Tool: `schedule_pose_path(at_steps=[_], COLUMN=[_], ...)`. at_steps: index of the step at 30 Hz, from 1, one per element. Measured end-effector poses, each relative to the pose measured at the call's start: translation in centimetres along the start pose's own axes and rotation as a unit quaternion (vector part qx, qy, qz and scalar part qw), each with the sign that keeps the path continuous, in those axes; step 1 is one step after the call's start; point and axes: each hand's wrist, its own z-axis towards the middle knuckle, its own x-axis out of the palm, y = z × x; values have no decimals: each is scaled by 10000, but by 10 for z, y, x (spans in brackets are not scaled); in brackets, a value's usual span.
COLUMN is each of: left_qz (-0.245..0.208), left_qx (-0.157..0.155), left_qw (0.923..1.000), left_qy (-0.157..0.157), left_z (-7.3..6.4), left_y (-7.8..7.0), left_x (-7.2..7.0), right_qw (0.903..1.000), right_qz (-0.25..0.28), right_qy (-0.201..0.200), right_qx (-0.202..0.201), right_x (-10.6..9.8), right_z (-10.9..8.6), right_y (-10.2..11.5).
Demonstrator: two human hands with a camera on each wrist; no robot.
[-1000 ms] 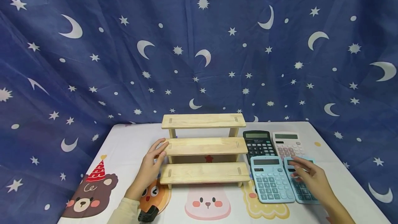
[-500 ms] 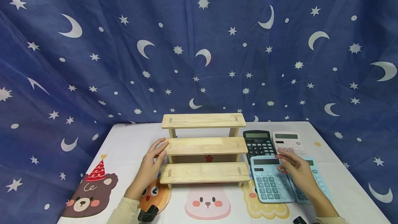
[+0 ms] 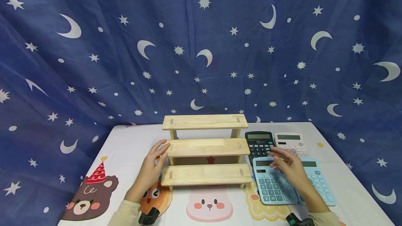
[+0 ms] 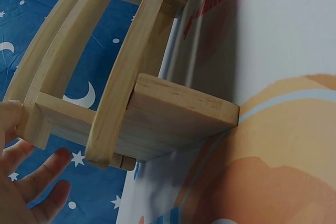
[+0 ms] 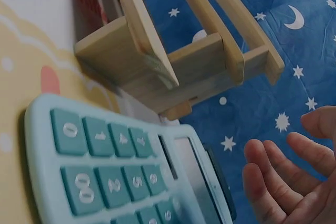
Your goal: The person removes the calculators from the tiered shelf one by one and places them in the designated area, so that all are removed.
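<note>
A three-tier wooden stand (image 3: 207, 147) sits mid-table. My left hand (image 3: 150, 170) rests at the left end of its middle board; the left wrist view shows fingertips (image 4: 50, 166) spread beside that end, one touching the wood. Over the light blue calculators hovers my right hand (image 3: 292, 170), its fingers loosely bent and holding nothing. Below it lies the left light blue calculator (image 3: 272, 184), which overlaps the lower part of a black calculator (image 3: 259, 138). A second light blue calculator (image 3: 320, 180) lies to its right, partly hidden by my right hand and forearm. Behind it is a white calculator (image 3: 289, 138) with pinkish keys.
A white cloth with cartoon prints, among them a brown bear (image 3: 89, 198), covers the table (image 3: 132, 149). A dark blue curtain (image 3: 220, 90) with moons and stars hangs behind. Dark devices (image 3: 149, 216) are strapped at both wrists.
My right hand has moved left, from above the right light blue calculator to above the upper part of the left one. My left hand stays at the stand, which has not moved.
</note>
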Motion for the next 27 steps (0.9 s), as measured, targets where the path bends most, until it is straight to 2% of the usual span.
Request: schedule_pose_path(at_steps=[8,15,27], left_qz=[59,271,553], left_qx=[-34,50,326], left_qw=[9999,9996,9977], left_qy=[75,-53,-228], left_z=[-1,0,1], left_y=[-7,-12,-27], left_x=[-4,-10,-18], right_qw=[9998,9994,9962], right_qz=[107,279,719], right_qy=[157,176,282], right_qx=[-41,-90,-405], right_x=[7,15,30], right_z=[8,14,27], right_y=[6,16,29])
